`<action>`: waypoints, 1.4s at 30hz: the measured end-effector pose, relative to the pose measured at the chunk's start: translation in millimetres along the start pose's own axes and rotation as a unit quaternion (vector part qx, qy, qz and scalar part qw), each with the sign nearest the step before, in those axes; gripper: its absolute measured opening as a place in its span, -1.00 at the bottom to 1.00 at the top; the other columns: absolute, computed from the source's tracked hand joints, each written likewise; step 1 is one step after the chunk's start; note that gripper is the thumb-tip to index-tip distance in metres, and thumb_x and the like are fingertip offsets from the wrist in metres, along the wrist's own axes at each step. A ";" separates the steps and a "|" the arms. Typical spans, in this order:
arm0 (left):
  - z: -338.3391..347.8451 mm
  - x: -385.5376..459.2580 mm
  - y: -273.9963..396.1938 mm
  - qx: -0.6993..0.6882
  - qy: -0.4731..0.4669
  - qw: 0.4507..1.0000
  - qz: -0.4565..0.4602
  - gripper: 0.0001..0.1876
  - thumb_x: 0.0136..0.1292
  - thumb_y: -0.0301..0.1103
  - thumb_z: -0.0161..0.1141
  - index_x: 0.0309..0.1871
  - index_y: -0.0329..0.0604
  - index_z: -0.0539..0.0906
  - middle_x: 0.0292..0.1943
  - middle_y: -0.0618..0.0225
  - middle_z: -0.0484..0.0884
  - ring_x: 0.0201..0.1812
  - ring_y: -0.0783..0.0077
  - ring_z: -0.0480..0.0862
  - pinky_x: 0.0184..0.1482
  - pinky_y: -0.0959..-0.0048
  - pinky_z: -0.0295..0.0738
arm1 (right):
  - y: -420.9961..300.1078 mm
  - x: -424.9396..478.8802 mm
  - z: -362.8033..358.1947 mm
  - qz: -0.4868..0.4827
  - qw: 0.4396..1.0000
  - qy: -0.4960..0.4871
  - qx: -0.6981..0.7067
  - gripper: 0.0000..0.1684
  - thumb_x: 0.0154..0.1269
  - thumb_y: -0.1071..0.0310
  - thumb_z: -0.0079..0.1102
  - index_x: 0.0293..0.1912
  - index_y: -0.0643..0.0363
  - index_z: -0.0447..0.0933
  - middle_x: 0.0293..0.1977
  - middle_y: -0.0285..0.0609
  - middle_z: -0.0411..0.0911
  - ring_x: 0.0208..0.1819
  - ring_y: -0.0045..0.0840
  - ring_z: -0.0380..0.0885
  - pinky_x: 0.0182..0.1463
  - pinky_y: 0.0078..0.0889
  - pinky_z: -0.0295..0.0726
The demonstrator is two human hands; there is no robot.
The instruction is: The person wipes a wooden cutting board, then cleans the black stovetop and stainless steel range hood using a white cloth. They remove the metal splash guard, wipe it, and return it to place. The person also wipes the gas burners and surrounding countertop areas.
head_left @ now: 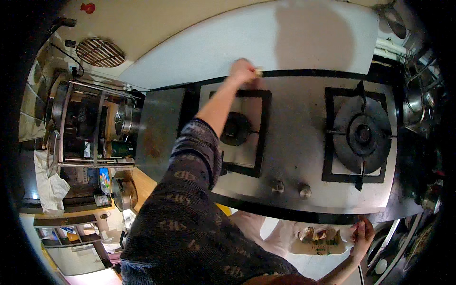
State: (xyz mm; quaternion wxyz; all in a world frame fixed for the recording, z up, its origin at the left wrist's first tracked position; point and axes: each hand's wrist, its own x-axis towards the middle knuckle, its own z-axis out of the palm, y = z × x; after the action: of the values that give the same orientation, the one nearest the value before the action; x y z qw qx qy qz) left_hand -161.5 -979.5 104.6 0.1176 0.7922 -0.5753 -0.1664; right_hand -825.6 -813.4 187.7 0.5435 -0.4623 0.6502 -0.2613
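Note:
My left hand (243,72) reaches across a steel gas hob (288,124) to its back edge. A small pale yellowish thing, perhaps a sponge or cloth (259,72), shows at its fingertips, mostly hidden by the hand. Under the forearm lies the smaller burner (235,129) inside a square black pan support (262,133). My right hand (363,237) is at the counter's front edge (320,215), its fingers bent and partly hidden. Below and beside it, a bin lined with a plastic bag (317,247) holds scraps.
The large burner (363,133) carries a raised black pan support. Two control knobs (278,187) sit at the hob's front. A white panel (213,46) stands behind it. To the left are a metal rack (99,124) and a pot with a glass lid (124,192). Metal pots (415,103) crowd the right.

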 end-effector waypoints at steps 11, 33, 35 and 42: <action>-8.4 -11.1 47.5 -0.198 0.367 0.908 0.034 -0.95 -0.03 -0.52 0.21 -0.45 -0.23 0.62 -0.55 0.24 0.59 -0.45 0.25 0.59 -0.31 0.34 0.50 | -9.4 -4.9 -3.4 -0.007 1.000 0.002 -0.004 -0.66 0.34 0.24 0.11 -0.04 0.31 0.53 -0.57 -0.33 0.51 -0.70 -0.83 0.23 -0.67 -0.70 0.13; -66.6 51.7 191.9 -0.024 0.564 0.794 0.226 -0.89 0.08 -0.53 0.10 -0.30 -0.17 0.55 -0.36 0.20 0.49 -0.28 0.13 0.54 -0.27 0.22 0.45 | 11.6 -35.9 -25.6 0.024 0.994 0.082 0.064 -0.67 0.32 0.25 0.13 -0.07 0.32 0.53 -0.57 -0.30 0.53 -0.65 -0.80 0.24 -0.60 -0.69 0.15; -37.7 69.0 190.9 -0.078 0.514 0.819 0.242 -0.89 0.09 -0.52 0.10 -0.28 -0.16 0.56 -0.34 0.21 0.49 -0.27 0.14 0.53 -0.25 0.22 0.45 | 15.6 -31.3 -25.3 0.027 0.995 0.064 0.075 -0.67 0.32 0.26 0.13 -0.07 0.33 0.52 -0.57 -0.31 0.53 -0.66 -0.80 0.24 -0.60 -0.69 0.15; 27.7 66.0 235.7 0.208 0.243 0.799 0.509 -0.92 0.06 -0.41 0.16 -0.34 -0.06 0.57 -0.29 0.27 0.51 -0.18 0.24 0.51 -0.17 0.32 0.50 | 7.1 -29.7 -24.3 0.010 0.993 0.090 0.072 -0.71 0.36 0.26 0.09 -0.10 0.31 0.54 -0.59 -0.33 0.49 -0.69 -0.81 0.22 -0.64 -0.71 0.14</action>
State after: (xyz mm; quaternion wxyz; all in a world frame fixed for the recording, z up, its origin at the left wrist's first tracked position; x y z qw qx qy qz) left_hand -359.5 -1115.2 159.8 0.1531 0.4052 -0.8690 0.2390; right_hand -851.5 -788.0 202.2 0.5174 -0.3902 0.6804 -0.3421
